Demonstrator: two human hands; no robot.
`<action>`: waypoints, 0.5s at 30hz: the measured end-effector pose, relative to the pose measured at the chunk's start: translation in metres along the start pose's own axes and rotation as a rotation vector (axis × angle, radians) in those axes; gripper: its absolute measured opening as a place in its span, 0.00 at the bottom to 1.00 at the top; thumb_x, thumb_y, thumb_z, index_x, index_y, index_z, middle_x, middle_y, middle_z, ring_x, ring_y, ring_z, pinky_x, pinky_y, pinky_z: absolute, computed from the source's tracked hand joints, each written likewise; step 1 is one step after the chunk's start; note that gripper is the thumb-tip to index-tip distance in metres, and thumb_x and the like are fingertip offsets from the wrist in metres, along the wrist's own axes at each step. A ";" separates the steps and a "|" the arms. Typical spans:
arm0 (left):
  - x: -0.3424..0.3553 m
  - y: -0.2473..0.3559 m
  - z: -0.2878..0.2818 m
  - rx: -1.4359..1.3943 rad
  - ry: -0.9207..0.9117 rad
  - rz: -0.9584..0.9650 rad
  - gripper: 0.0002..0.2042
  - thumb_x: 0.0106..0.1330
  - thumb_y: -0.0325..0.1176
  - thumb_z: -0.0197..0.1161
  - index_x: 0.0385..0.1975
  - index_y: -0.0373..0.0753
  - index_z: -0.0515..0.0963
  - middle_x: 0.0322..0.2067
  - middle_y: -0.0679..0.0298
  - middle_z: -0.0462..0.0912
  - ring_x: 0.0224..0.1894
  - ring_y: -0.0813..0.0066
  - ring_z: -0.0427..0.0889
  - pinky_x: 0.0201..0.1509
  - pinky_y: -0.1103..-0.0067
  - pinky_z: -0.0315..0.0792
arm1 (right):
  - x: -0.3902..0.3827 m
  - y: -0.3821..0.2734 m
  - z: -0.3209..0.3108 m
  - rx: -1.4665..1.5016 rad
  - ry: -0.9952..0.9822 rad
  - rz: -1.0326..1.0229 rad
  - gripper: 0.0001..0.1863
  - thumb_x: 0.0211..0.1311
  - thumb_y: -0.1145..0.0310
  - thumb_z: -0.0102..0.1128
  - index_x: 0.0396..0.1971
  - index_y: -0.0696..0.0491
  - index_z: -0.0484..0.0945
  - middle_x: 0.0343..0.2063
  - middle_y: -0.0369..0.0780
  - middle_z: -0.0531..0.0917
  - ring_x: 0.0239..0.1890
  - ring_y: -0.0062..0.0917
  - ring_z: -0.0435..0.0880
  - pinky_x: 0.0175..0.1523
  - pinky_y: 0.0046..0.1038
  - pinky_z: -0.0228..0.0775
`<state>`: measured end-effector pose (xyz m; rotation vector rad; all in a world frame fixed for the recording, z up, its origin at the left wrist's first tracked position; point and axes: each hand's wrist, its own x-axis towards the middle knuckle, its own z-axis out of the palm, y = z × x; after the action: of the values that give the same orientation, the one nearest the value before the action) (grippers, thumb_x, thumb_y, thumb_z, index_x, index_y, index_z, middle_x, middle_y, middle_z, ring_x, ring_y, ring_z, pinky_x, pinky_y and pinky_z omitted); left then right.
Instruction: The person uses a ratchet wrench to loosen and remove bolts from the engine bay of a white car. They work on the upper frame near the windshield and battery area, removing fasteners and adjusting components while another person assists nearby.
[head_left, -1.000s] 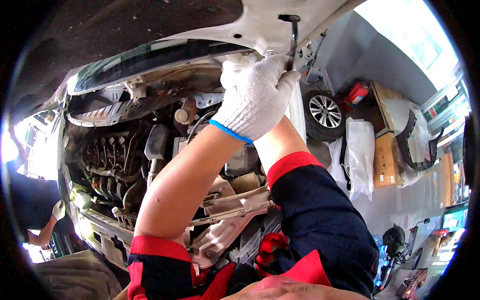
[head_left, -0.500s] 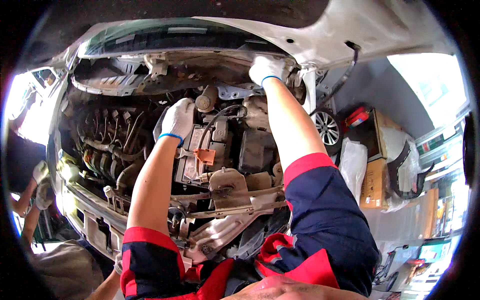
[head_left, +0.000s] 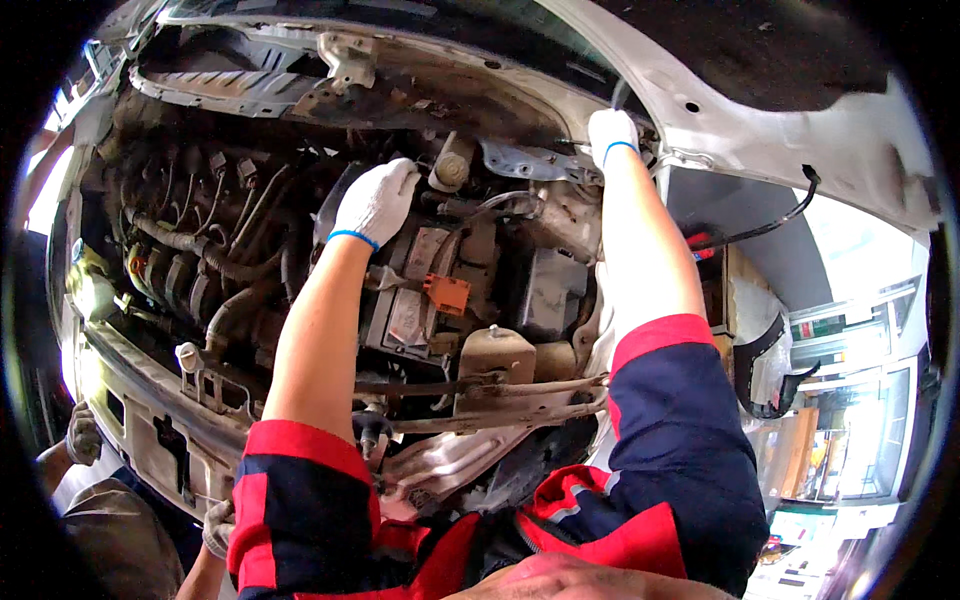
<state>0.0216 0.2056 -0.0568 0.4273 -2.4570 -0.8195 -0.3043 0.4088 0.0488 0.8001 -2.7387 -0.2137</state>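
My left hand (head_left: 377,200), in a white knit glove with a blue cuff, is over the middle of the engine bay. Its fingers are curled beside a dusty round-topped part (head_left: 452,165), and what they hold, if anything, is hidden. Below it is the battery (head_left: 405,320) with an orange terminal cover (head_left: 447,294). My right hand (head_left: 612,133), gloved alike, is closed at the bay's far right corner, past a bare metal bracket (head_left: 535,160). Something thin and blurred sticks up above that fist, too unclear to name.
The raised white hood (head_left: 800,170) hangs over the right side, with a black hose (head_left: 770,228) drooping from it. A co-worker's gloved hands (head_left: 84,435) are at the car's front, lower left. A black box (head_left: 553,292) and a rusty metal bracket (head_left: 497,358) lie between my forearms.
The whole view has shifted and turned. My right hand has moved right, from the bare metal bracket to the far corner. My left hand stays near the round-topped part. The co-worker's hands have moved down.
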 end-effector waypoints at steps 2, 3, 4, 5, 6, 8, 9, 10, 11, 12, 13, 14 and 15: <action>-0.015 -0.010 -0.010 -0.015 0.003 -0.035 0.11 0.70 0.37 0.58 0.43 0.36 0.80 0.39 0.47 0.84 0.44 0.44 0.82 0.47 0.62 0.76 | -0.024 -0.026 0.000 -0.078 -0.053 -0.192 0.16 0.59 0.67 0.52 0.44 0.53 0.83 0.44 0.55 0.84 0.49 0.49 0.82 0.55 0.43 0.74; -0.013 -0.010 -0.012 -0.054 0.017 -0.030 0.11 0.70 0.36 0.58 0.42 0.36 0.80 0.39 0.47 0.84 0.44 0.44 0.82 0.47 0.62 0.76 | -0.032 -0.030 0.003 0.248 0.048 -0.135 0.17 0.59 0.67 0.52 0.46 0.50 0.84 0.44 0.52 0.85 0.48 0.45 0.83 0.55 0.43 0.74; -0.018 -0.016 -0.010 -0.082 0.049 -0.011 0.11 0.70 0.36 0.58 0.41 0.35 0.80 0.38 0.46 0.84 0.44 0.44 0.82 0.47 0.62 0.76 | -0.044 -0.037 0.000 0.112 -0.008 -0.373 0.18 0.59 0.68 0.52 0.47 0.48 0.84 0.45 0.50 0.85 0.49 0.43 0.83 0.56 0.43 0.74; -0.020 -0.023 -0.010 -0.066 0.027 -0.036 0.11 0.70 0.36 0.58 0.42 0.35 0.80 0.38 0.46 0.84 0.43 0.44 0.82 0.47 0.63 0.76 | -0.050 -0.046 -0.007 -0.027 -0.060 -0.611 0.19 0.59 0.69 0.51 0.49 0.46 0.84 0.46 0.47 0.85 0.50 0.41 0.83 0.56 0.44 0.74; -0.018 -0.021 -0.009 -0.087 0.034 -0.026 0.11 0.70 0.37 0.58 0.42 0.35 0.80 0.38 0.47 0.84 0.43 0.44 0.82 0.47 0.63 0.76 | -0.052 -0.048 -0.025 -0.169 -0.085 -0.590 0.20 0.59 0.69 0.50 0.50 0.45 0.83 0.49 0.44 0.84 0.53 0.41 0.82 0.58 0.42 0.74; -0.018 -0.019 -0.011 -0.108 0.056 -0.015 0.12 0.70 0.37 0.58 0.42 0.35 0.80 0.38 0.47 0.84 0.43 0.44 0.82 0.47 0.63 0.75 | -0.044 -0.039 -0.017 0.005 -0.026 -0.404 0.19 0.61 0.69 0.48 0.49 0.49 0.83 0.49 0.48 0.84 0.52 0.42 0.82 0.59 0.42 0.73; -0.016 -0.017 -0.009 -0.114 0.061 -0.009 0.12 0.70 0.37 0.58 0.42 0.35 0.80 0.38 0.47 0.84 0.43 0.44 0.82 0.47 0.63 0.75 | -0.041 -0.031 -0.015 0.130 0.036 -0.234 0.19 0.62 0.69 0.47 0.49 0.51 0.82 0.48 0.49 0.84 0.51 0.43 0.82 0.59 0.42 0.73; -0.013 -0.014 -0.008 -0.127 0.036 -0.014 0.12 0.70 0.37 0.58 0.42 0.35 0.80 0.38 0.47 0.84 0.43 0.45 0.82 0.47 0.63 0.75 | -0.031 -0.021 -0.007 0.302 -0.088 -0.100 0.17 0.62 0.69 0.47 0.47 0.53 0.82 0.47 0.50 0.84 0.50 0.43 0.83 0.58 0.41 0.73; -0.007 -0.011 -0.003 -0.146 0.012 -0.013 0.12 0.70 0.37 0.58 0.42 0.35 0.80 0.38 0.46 0.84 0.43 0.45 0.82 0.46 0.63 0.75 | -0.021 -0.006 0.000 0.471 -0.186 0.067 0.16 0.62 0.69 0.48 0.44 0.55 0.82 0.46 0.50 0.85 0.50 0.44 0.83 0.57 0.41 0.74; -0.008 -0.010 -0.003 -0.163 0.014 -0.015 0.12 0.70 0.37 0.58 0.41 0.35 0.81 0.38 0.46 0.84 0.43 0.45 0.82 0.46 0.63 0.75 | -0.018 -0.005 0.003 0.622 -0.264 0.237 0.15 0.62 0.69 0.48 0.42 0.57 0.82 0.44 0.51 0.85 0.49 0.44 0.84 0.56 0.40 0.74; -0.007 -0.010 -0.004 -0.165 0.015 -0.014 0.12 0.70 0.37 0.58 0.41 0.35 0.81 0.38 0.46 0.84 0.43 0.45 0.82 0.46 0.63 0.75 | -0.017 0.000 0.004 0.627 -0.285 0.221 0.15 0.62 0.69 0.48 0.42 0.56 0.82 0.43 0.50 0.85 0.48 0.44 0.84 0.56 0.40 0.75; -0.005 -0.010 -0.006 -0.162 0.005 -0.010 0.12 0.70 0.37 0.58 0.41 0.35 0.81 0.38 0.46 0.84 0.43 0.45 0.82 0.46 0.63 0.75 | -0.016 0.005 0.005 0.635 -0.304 0.208 0.15 0.63 0.70 0.48 0.41 0.56 0.83 0.42 0.50 0.86 0.48 0.43 0.84 0.55 0.39 0.75; -0.012 -0.020 -0.011 -0.137 -0.011 -0.038 0.11 0.70 0.37 0.58 0.41 0.35 0.81 0.38 0.46 0.84 0.42 0.45 0.82 0.46 0.63 0.76 | -0.028 -0.019 -0.007 0.303 -0.273 -0.163 0.15 0.64 0.70 0.47 0.42 0.54 0.83 0.41 0.48 0.86 0.46 0.41 0.84 0.54 0.39 0.76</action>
<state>0.0398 0.1908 -0.0662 0.4205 -2.3908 -1.0012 -0.2701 0.4079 0.0456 1.1533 -3.0065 0.0684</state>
